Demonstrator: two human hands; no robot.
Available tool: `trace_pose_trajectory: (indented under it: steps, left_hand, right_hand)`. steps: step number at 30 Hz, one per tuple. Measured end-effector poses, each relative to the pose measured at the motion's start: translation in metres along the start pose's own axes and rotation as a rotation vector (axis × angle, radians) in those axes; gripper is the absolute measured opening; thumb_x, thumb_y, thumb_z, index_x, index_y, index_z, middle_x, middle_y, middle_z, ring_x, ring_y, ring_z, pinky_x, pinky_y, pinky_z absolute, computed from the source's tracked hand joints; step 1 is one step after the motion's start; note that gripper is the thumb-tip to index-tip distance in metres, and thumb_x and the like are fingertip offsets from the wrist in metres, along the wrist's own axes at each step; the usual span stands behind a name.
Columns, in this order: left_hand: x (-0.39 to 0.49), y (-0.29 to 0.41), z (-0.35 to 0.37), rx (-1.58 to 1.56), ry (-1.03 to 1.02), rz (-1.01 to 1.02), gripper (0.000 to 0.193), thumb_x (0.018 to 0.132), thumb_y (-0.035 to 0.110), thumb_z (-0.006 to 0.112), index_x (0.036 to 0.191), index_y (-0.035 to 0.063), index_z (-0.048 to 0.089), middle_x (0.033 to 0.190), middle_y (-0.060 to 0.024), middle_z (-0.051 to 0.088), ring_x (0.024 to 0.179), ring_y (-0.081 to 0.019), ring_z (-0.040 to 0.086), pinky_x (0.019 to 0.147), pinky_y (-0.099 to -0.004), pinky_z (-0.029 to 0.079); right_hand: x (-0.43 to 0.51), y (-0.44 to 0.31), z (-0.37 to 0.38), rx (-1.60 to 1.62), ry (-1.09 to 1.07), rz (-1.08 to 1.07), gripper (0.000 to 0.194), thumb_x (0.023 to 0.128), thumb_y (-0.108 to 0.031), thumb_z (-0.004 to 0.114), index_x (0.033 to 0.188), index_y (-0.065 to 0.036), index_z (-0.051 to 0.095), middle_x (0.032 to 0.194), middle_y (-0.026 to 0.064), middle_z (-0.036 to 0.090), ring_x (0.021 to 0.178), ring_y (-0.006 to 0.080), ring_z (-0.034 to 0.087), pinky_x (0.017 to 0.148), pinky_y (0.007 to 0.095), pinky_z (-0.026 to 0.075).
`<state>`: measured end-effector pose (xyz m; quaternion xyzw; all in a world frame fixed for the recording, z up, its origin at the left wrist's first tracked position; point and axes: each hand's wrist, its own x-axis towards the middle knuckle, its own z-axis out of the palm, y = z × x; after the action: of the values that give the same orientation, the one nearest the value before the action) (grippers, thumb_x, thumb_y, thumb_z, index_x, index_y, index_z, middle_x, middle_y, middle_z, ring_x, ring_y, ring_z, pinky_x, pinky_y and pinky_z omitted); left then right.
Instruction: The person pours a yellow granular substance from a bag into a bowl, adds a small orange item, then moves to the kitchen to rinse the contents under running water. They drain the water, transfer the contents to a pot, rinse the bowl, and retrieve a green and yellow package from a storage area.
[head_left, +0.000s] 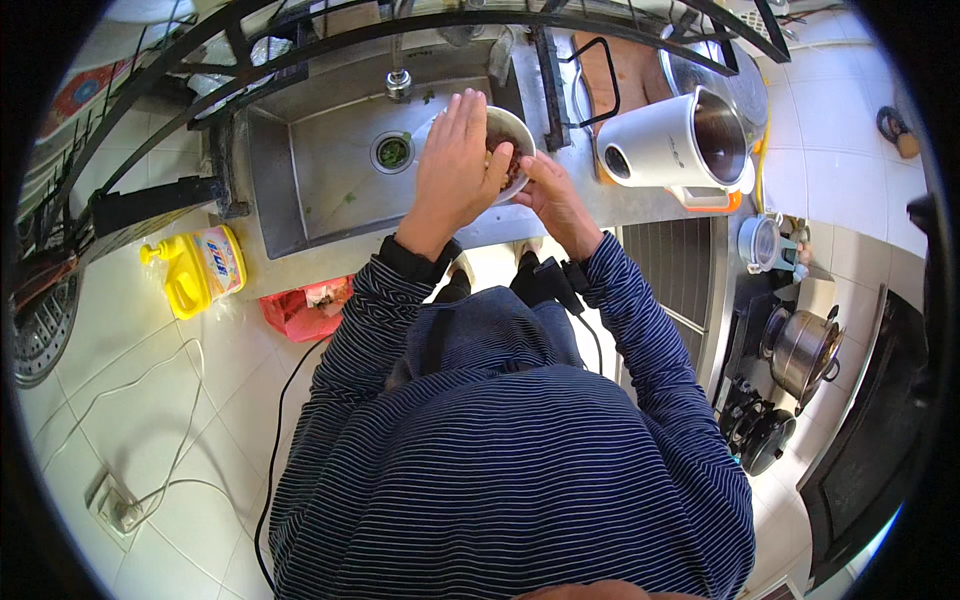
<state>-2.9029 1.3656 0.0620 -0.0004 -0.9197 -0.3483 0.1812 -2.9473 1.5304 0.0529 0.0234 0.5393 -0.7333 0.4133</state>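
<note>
A light-coloured round bowl (527, 127) with reddish-brown bits in it is over the right edge of the stainless-steel sink (330, 191). My right hand (553, 196) grips its near right rim, thumb on top and fingers beneath. Across the bowl's left side lies my left hand (457, 161), its fingers straight and together and its thumb over the opening; its palm and whatever it may touch are hidden. Below the tap (398, 81), green leaf scraps sit in the sink drain (392, 152), left of my hands.
A black metal rack (555, 90) spans above the sink. To the right stands a white jug-shaped appliance (652, 142) on the counter, near a wooden board (604, 75). A yellow pump bottle (202, 270) is at the left; pots (802, 352) are far right.
</note>
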Motion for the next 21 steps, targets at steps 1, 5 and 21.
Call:
trace_pose_trajectory:
  steps: [1, 5, 21]
  left_hand:
    - [-0.001, -0.002, 0.003, -0.007, 0.009, -0.004, 0.059, 0.089, 0.026, 0.049, 0.133, -0.0102, 0.035, 0.135, -0.0295, 0.039, 0.129, -0.0413, 0.035, 0.108, -0.0442, 0.026]
    - [-0.006, -0.011, 0.014, -0.053, 0.043, -0.024, 0.059, 0.089, 0.026, 0.049, 0.133, -0.0106, 0.034, 0.136, -0.0303, 0.038, 0.129, -0.0416, 0.035, 0.108, -0.0441, 0.026]
    - [-0.003, -0.022, 0.049, -0.282, 0.229, -0.175, 0.055, 0.09, 0.026, 0.044, 0.132, -0.0084, 0.038, 0.137, -0.0279, 0.038, 0.13, -0.0407, 0.033, 0.109, -0.0442, 0.024]
  right_hand:
    - [0.002, 0.0, 0.0, -0.015, 0.012, 0.009, 0.043, 0.09, -0.03, 0.058, 0.124, -0.006, 0.05, 0.112, 0.0048, 0.06, 0.098, 0.013, 0.061, 0.084, 0.0261, 0.05]
    - [0.006, -0.003, -0.002, -0.094, 0.058, 0.027, 0.042, 0.088, -0.032, 0.06, 0.122, -0.008, 0.053, 0.108, 0.0028, 0.061, 0.093, 0.0123, 0.062, 0.08, 0.0243, 0.049]
    - [0.018, -0.036, -0.001, -0.412, 0.206, 0.067, 0.043, 0.085, -0.032, 0.063, 0.119, -0.007, 0.055, 0.097, 0.0017, 0.063, 0.076, 0.0094, 0.061, 0.071, 0.0216, 0.05]
